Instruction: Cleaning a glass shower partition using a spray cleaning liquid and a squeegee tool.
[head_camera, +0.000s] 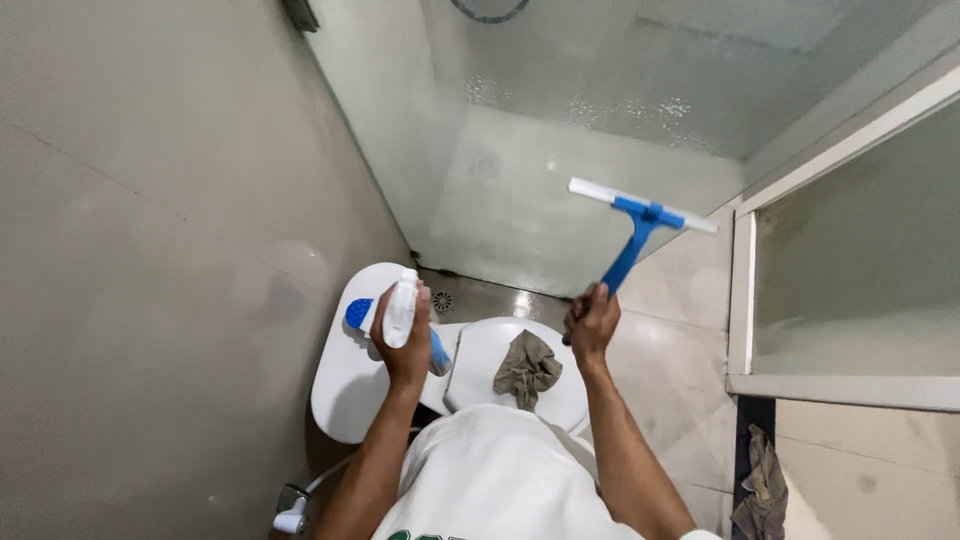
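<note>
Meanwhile, the right hand (593, 322) is curling its fingers around the blue squeegee (640, 222) raised toward the far glass shower wall (520, 190), while the left hand (408, 345) is wrapping a white spray bottle (400, 308) above the toilet (350, 390), so wet grips may be risking a drop.

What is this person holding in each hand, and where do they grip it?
The left hand grips a white spray bottle around its body. The right hand holds a blue squeegee by the lower end of its handle.
</note>
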